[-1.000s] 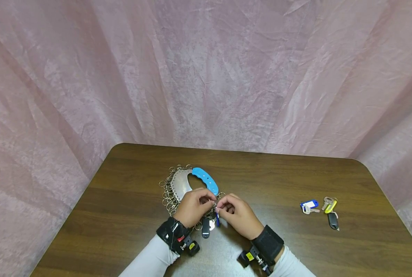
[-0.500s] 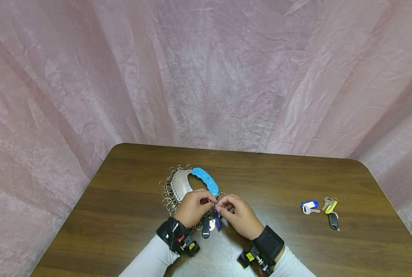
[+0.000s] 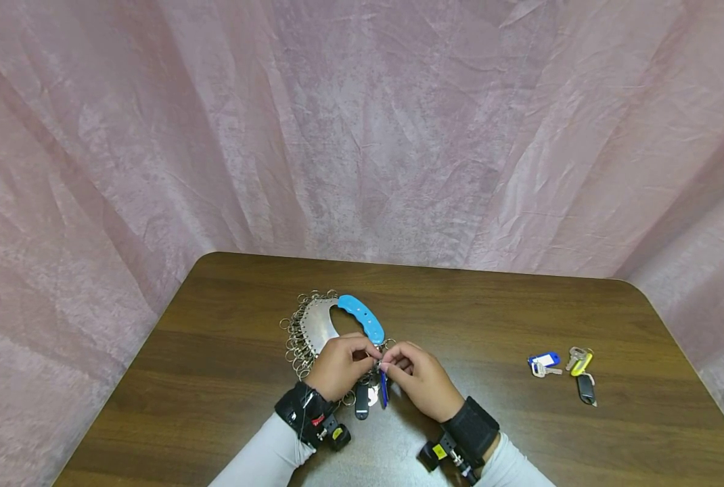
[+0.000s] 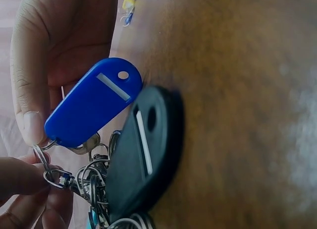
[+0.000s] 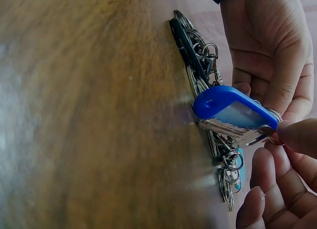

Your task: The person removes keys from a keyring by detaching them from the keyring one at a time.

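Observation:
Just left of the table's middle lies a metal key holder: a silver crescent plate (image 3: pixel 317 325) with a light-blue handle (image 3: pixel 362 316) and many small swivel clasps and rings. My left hand (image 3: pixel 340 365) pinches a small metal ring on a swivel clasp (image 4: pixel 64 178) at its near end. My right hand (image 3: pixel 419 382) pinches the split ring (image 4: pixel 42 157) of a blue key tag (image 4: pixel 94 105) against it. Silver keys (image 5: pixel 225 130) hang beside the blue tag in the right wrist view. A black key tag (image 4: pixel 143 149) hangs from the holder nearby. Fingertips partly hide where the rings meet.
Towards the right of the brown wooden table (image 3: pixel 478 318) lie another blue tag (image 3: pixel 543 359) with a key, a yellow tag (image 3: pixel 581 362) with keys, and a black tag (image 3: pixel 586 390). A pink curtain (image 3: pixel 362 135) hangs behind the table.
The blue tag between my hands has turned and hangs slightly lower, showing more of its length. Both hands have stayed almost in place, with only tiny finger shifts.

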`<state>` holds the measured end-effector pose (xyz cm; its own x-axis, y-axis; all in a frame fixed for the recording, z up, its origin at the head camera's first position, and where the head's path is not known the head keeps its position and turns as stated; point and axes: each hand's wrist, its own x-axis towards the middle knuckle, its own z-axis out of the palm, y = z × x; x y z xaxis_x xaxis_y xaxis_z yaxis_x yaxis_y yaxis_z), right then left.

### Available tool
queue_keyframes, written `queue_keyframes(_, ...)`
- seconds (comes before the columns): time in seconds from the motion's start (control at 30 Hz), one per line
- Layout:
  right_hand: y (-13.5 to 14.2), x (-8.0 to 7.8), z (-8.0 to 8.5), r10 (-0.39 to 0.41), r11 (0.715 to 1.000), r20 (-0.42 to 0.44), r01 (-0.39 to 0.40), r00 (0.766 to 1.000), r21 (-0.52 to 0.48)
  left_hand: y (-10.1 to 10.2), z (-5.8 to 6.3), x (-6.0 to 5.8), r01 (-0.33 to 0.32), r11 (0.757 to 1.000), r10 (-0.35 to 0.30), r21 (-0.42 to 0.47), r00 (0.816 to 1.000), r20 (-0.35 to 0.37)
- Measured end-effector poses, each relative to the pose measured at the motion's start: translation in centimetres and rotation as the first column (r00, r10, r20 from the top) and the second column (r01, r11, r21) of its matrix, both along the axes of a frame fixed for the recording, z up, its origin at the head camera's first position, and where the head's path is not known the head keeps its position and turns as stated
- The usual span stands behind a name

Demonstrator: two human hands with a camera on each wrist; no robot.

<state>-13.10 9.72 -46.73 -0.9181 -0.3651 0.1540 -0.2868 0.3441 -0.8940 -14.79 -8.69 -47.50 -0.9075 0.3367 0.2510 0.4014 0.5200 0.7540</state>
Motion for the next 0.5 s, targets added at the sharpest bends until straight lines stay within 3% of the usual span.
queue_keyframes(0.1,-0.1,0.3,0.8,0.003,1.000,-0.010,-0.003,1.000,-0.004,0.0,0.0,0.0,0.000,1.000,0.000,-0.003,1.000,0.002)
queue_keyframes(0.3,0.5,-0.7,-1.9,0.009,1.000,-0.044,-0.008,0.999,0.009,0.0,0.0,0.0,-0.001,1.000,0.002,-0.012,1.000,0.008)
queue_keyframes(0.5,0.5,-0.7,-1.9,0.007,1.000,-0.032,-0.006,0.999,0.009,0.0,0.0,0.0,0.000,1.000,0.000,-0.010,1.000,-0.006)
